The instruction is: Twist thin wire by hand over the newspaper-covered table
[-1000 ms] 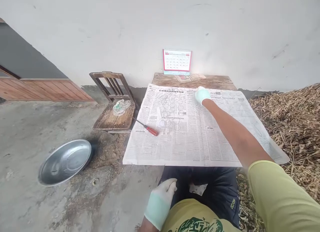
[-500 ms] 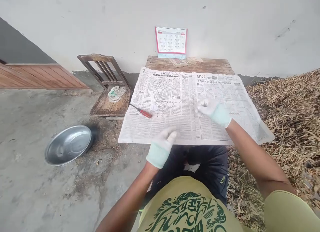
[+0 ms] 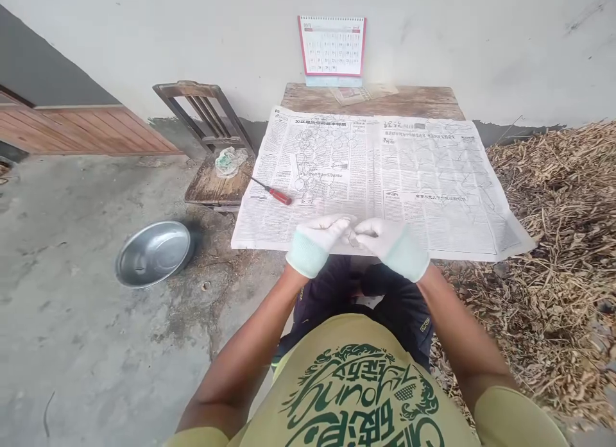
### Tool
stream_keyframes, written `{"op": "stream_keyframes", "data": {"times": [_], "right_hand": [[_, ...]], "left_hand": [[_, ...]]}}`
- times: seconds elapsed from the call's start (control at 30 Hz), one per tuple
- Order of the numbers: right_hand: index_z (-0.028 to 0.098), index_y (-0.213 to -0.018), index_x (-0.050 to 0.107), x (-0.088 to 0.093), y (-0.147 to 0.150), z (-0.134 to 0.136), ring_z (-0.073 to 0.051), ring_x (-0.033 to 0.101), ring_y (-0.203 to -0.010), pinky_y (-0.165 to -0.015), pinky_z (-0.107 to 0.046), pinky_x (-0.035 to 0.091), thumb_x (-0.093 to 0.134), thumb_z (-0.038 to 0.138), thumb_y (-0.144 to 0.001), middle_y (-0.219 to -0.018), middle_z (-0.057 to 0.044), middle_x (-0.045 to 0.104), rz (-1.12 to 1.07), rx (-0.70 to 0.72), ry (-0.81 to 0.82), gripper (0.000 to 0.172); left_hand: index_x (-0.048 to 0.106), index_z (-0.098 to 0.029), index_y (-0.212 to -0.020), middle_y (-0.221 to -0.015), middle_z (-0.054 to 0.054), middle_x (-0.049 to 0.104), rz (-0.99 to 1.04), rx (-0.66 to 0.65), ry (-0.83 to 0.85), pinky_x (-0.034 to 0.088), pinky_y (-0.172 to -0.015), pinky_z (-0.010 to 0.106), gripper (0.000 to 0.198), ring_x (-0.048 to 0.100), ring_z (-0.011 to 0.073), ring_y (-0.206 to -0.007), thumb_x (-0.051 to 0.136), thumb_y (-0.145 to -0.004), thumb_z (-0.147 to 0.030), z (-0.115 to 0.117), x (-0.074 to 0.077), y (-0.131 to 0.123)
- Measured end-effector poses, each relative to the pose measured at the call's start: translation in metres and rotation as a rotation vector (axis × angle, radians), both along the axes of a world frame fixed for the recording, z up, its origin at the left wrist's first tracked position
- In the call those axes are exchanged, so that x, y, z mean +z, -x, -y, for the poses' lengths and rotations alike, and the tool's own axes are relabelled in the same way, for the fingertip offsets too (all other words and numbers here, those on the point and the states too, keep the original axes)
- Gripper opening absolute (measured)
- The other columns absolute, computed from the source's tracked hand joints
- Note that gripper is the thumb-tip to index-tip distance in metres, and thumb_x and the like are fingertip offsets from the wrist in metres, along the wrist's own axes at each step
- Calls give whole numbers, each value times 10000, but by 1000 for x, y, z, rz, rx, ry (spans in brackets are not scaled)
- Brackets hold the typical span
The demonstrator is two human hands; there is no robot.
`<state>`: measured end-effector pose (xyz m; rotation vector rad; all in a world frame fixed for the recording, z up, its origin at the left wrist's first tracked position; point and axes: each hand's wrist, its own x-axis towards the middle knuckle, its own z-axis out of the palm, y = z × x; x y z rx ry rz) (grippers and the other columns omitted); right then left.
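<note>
Both my hands wear white gloves with pale green cuffs and meet over the front edge of the newspaper [image 3: 433, 235]. My left hand [image 3: 330, 230] is closed in a pinch. Facing it, my right hand [image 3: 375, 235] also pinches, its fingertips close to the left ones. A faint, thin, wire-like strand [image 3: 353, 240] shows between them; its ends are hidden by the fingers. Several thin loops [image 3: 315, 145] lie on the left page, and thin loose strands [image 3: 447, 165] are spread over the right page.
A red-handled screwdriver [image 3: 279, 195] and a small white strip [image 3: 294, 168] lie on the newspaper's left part. Behind stands a desk calendar [image 3: 333, 49]. Left are a wooden chair [image 3: 212, 184] with a crumpled plastic bag [image 3: 231, 161] and a metal basin [image 3: 154, 254]. Dry stalks [image 3: 553, 242] lie right.
My right hand has come left and toward me, and my left hand has moved slightly forward, so the two now meet. The view has tilted down slightly.
</note>
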<state>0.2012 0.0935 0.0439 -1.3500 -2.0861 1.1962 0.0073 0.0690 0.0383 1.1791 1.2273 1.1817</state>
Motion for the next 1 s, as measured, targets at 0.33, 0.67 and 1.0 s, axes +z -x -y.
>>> {"op": "stream_keyframes", "data": {"times": [0.33, 0.67, 1.0], "right_hand": [[220, -691, 498, -13, 4, 16, -157, 400, -575, -595, -340, 254, 377, 342, -1081, -622, -7, 488, 171, -128, -337, 426], [239, -706, 656, -9, 3, 24, -149, 487, -485, -501, -297, 354, 594, 396, -952, -519, 9, 561, -313, -318, 199, 298], [179, -880, 780, -19, -9, 24, -109, 491, -456, -490, -267, 378, 683, 383, -903, -517, 36, 592, -672, -226, 510, 227]], "left_hand": [[829, -158, -880, -923, 108, 829, 29, -30, 62, 641, -892, 421, 472, 759, 229, -796, 705, -927, -610, 23, -1, 2], [746, -166, -812, -793, 70, 764, 1, -222, 75, 589, -790, 357, 333, 692, 196, -770, 799, -844, -494, 18, -24, 1], [701, -180, -739, -726, 57, 718, 18, -283, 8, 563, -763, 352, 440, 665, 196, -736, 775, -863, -596, 19, -33, 2]]}}
